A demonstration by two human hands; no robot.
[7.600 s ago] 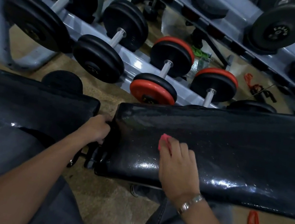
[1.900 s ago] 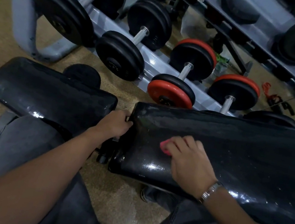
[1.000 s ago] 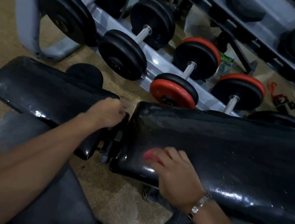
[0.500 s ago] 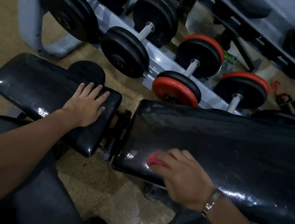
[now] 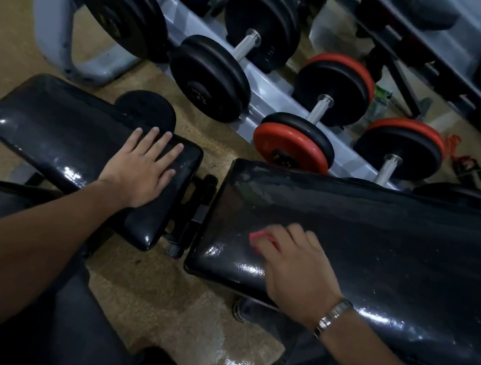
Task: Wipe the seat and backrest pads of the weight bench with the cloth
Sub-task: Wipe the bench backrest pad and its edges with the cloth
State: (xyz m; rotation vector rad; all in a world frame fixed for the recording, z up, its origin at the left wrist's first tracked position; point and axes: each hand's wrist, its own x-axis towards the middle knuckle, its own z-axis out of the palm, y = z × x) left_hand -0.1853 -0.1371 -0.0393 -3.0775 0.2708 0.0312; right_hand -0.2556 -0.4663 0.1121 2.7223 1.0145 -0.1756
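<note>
backrest pad (image 5: 396, 250) open rightward (glossy), dumbbell rack (image 5: 258, 89) close behind

Weight bench, seen from above. The seat pad (image 5: 59, 133), glossy black, lies at centre left of the frame; the longer backrest pad (image 5: 395, 256) runs from centre to the right edge. A dark metal hinge bracket (image 5: 197, 207) shows in the gap between them. A left hand (image 5: 139, 171) rests flat, fingers spread, on the seat pad's right end. A right hand (image 5: 297, 271) presses a pink cloth (image 5: 258, 239) onto the backrest pad's near left corner. The bench stands on a tan floor (image 5: 170, 291), wet and shining at lower centre.
</note>
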